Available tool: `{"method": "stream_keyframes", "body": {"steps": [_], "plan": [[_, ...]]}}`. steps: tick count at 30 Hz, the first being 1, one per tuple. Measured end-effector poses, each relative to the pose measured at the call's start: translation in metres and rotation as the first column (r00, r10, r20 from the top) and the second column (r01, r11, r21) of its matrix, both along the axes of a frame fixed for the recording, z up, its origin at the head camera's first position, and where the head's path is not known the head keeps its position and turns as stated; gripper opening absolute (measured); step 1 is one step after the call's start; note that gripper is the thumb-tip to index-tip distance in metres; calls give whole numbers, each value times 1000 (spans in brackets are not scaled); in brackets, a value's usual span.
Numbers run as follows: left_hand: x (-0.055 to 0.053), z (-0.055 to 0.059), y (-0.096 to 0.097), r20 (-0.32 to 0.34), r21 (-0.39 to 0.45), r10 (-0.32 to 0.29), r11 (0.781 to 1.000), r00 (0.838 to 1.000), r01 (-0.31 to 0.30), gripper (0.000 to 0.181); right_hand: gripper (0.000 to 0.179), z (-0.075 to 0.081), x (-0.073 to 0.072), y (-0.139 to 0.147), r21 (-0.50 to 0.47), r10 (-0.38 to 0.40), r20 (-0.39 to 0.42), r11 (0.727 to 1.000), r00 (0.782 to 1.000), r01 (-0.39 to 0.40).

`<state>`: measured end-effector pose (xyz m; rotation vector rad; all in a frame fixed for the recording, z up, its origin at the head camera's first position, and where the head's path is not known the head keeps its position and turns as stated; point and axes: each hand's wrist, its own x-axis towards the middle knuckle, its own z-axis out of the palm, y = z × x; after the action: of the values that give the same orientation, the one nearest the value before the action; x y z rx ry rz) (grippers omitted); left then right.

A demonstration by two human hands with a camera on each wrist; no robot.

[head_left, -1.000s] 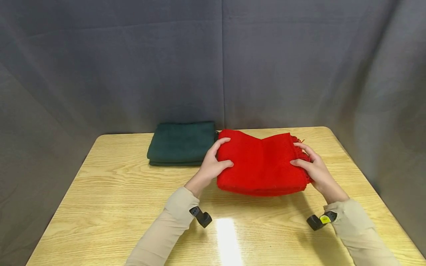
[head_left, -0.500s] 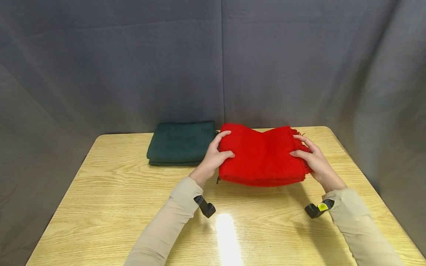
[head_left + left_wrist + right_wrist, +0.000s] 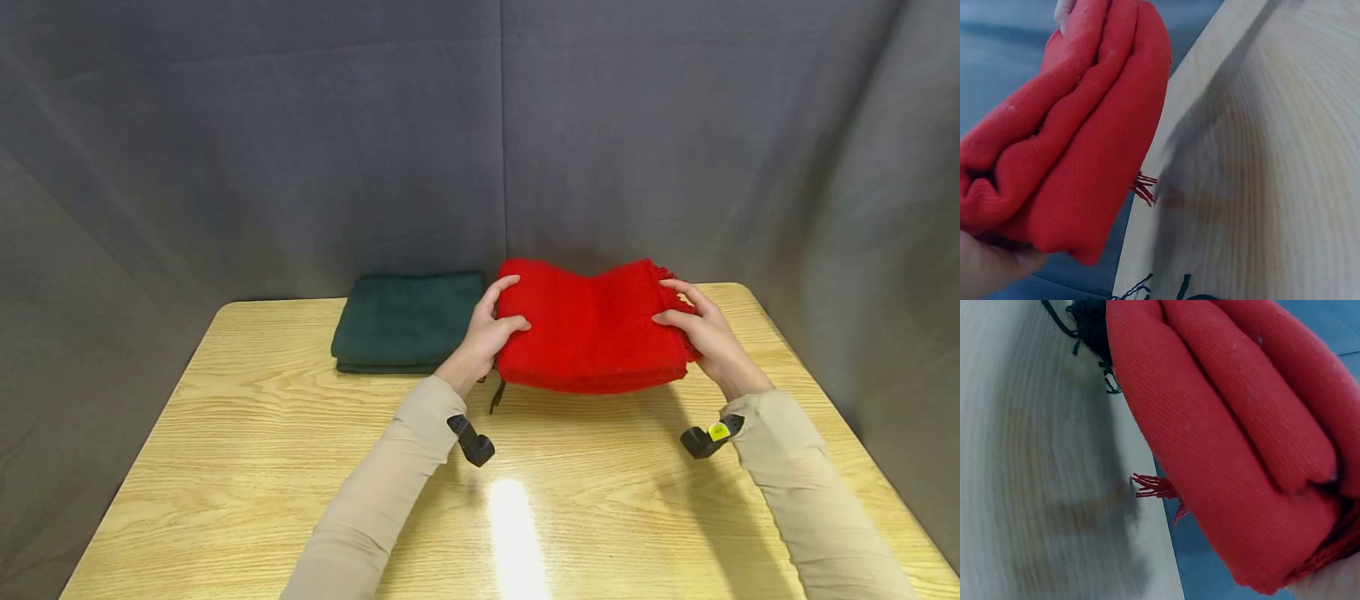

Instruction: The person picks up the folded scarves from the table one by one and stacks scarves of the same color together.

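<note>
A red fringed scarf (image 3: 588,325), folded into a thick bundle, hangs above the back right part of the table. My left hand (image 3: 483,337) grips its left end, thumb on top and some fingers hidden beneath. At the fringed right end my right hand (image 3: 708,333) holds it the same way. The scarf sags slightly in the middle. Stacked folds of the scarf (image 3: 1079,131) show in the left wrist view, and a strand of red fringe (image 3: 1154,486) dangles below it in the right wrist view. Beside my left hand lies a folded dark green scarf (image 3: 408,321).
The wooden table (image 3: 262,467) ends at a grey curtain (image 3: 375,142) behind, with more curtain at both sides. Dark fringe (image 3: 1092,328) of the green scarf sticks out under the red scarf's left end. A bright glare lies on the table front.
Both hands have carried the red scarf away from me toward the table's back edge. More of the green scarf's dark fringe now shows below it. The green scarf has stayed put.
</note>
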<state>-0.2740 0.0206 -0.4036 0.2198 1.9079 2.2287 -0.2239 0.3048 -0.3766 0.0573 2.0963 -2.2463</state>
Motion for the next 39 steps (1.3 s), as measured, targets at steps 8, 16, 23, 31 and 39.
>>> {"method": "stream_keyframes", "body": {"steps": [8, 16, 23, 31, 39], "plan": [[-11, 4, 3, -12, -31, 10, 999, 1000, -11, 65, 35, 2, -11, -1, 10, -25, 9, 1000, 1000, 25], [-20, 1, 7, 31, -39, 23, 999, 999, -22, 64, 37, 1, -23, 0, 18, -60, 35, 998, 998, 59], [-27, -10, 7, 52, -46, 68, 997, 996, -66, 63, 44, -10, -36, -3, 24, -92, 75, 996, 993, 91], [-33, -28, 7, 48, -57, 100, 994, 994, -97, 65, 51, -23, -50, -8, 34, -119, 119, 993, 986, 115], [-37, -41, 12, 50, -102, 127, 987, 991, -121, 66, 52, -35, -56, -9, 56, -155, 119, 987, 981, 149]]}}
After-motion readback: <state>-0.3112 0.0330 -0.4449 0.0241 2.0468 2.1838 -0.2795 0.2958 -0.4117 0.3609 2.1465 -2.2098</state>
